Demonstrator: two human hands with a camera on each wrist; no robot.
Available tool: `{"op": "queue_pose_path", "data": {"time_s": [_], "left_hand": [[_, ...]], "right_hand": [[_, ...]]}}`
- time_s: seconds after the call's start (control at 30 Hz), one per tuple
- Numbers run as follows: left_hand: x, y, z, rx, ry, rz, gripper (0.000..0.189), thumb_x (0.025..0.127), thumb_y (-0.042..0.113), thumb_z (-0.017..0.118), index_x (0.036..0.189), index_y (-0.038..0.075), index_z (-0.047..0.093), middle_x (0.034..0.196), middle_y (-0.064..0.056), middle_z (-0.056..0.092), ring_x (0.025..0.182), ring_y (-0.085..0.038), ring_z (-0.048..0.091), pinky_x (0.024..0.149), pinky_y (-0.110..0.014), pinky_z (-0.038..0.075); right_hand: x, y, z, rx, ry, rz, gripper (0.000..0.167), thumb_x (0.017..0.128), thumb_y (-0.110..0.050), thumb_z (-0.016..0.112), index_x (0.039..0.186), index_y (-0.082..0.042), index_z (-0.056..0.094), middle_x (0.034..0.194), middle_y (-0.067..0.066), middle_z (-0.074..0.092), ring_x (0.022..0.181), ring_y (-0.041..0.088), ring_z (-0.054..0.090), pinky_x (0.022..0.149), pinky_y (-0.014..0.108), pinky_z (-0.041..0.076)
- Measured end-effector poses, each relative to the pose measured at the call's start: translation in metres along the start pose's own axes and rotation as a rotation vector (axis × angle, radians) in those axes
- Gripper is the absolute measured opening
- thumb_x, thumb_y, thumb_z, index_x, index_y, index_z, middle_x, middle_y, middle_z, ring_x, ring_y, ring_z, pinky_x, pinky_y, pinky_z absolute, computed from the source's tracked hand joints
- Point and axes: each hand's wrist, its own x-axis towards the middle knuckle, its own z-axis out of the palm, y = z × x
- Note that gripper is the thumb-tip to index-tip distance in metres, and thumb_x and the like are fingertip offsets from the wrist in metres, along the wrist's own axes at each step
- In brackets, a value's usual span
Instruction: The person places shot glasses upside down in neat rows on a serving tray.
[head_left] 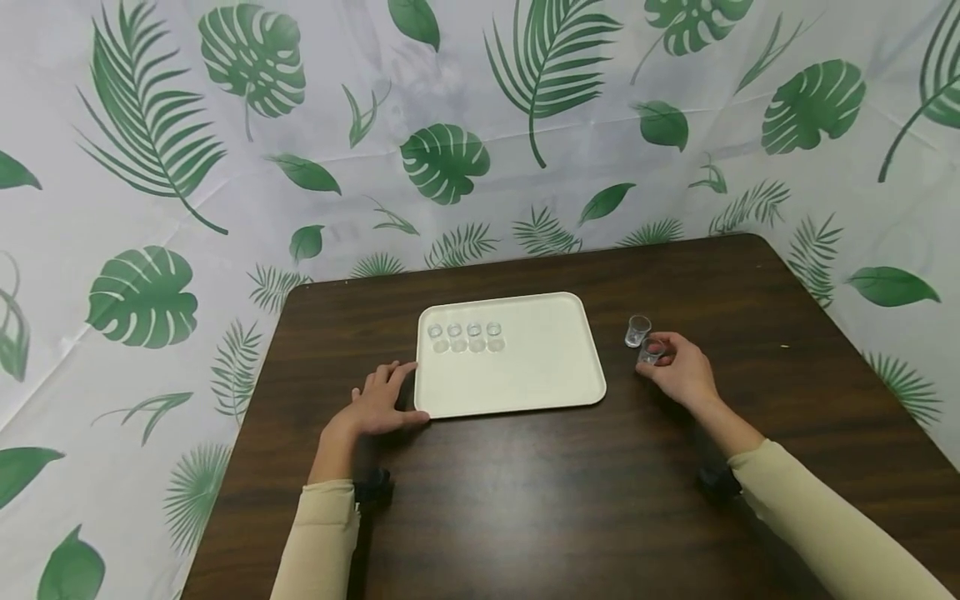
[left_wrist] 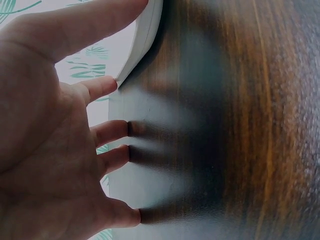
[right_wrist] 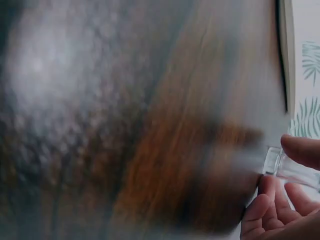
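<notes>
A clear shot glass (head_left: pixel 650 353) is pinched between the thumb and fingers of my right hand (head_left: pixel 686 372), just right of the white tray (head_left: pixel 525 375). In the right wrist view the thick base of this glass (right_wrist: pixel 272 161) shows close over the wood. Right behind it stands a second clear shot glass (head_left: pixel 637 330) on the table. My left hand (head_left: pixel 377 406) rests at the tray's near left corner with its fingers spread, thumb and index finger touching the tray's edge. Several clear shot glasses (head_left: pixel 474 330) stand in a row toward the tray's back left.
The dark wooden table (head_left: pixel 510 508) reaches back to a white wall covering (head_left: pixel 360 200) printed with green leaves. The tray has a low raised rim. Dark wrist straps (head_left: pixel 372 487) sit below both hands.
</notes>
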Motion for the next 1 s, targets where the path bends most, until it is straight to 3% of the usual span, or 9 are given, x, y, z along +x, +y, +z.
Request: {"op": "queue_pose_path", "data": {"time_s": [0.27, 1.0], "left_hand": [[-0.0011, -0.0012, -0.0002, 0.009, 0.008, 0.001, 0.095, 0.082, 0.058, 0.071, 0.156, 0.018, 0.025, 0.157, -0.023, 0.017, 0.141, -0.045, 0.018, 0.100, -0.076, 0.014], [-0.0026, 0.0000, 0.0033, -0.005, 0.014, -0.003, 0.093, 0.083, 0.054, 0.072, 0.155, 0.018, 0.026, 0.157, -0.023, 0.018, 0.140, -0.046, 0.018, 0.099, -0.076, 0.015]], "right_hand": [[-0.0003, 0.0053, 0.0008, -0.029, -0.027, 0.007, 0.041, 0.082, -0.014, 0.078, 0.117, 0.002, 0.064, 0.091, 0.018, 0.069, 0.085, 0.032, 0.063, 0.071, 0.040, 0.043], [-0.0064, 0.0052, 0.0003, -0.059, 0.005, -0.028, 0.032, 0.082, -0.014, 0.080, 0.108, 0.000, 0.067, 0.088, 0.015, 0.068, 0.082, 0.028, 0.061, 0.071, 0.039, 0.042]]}}
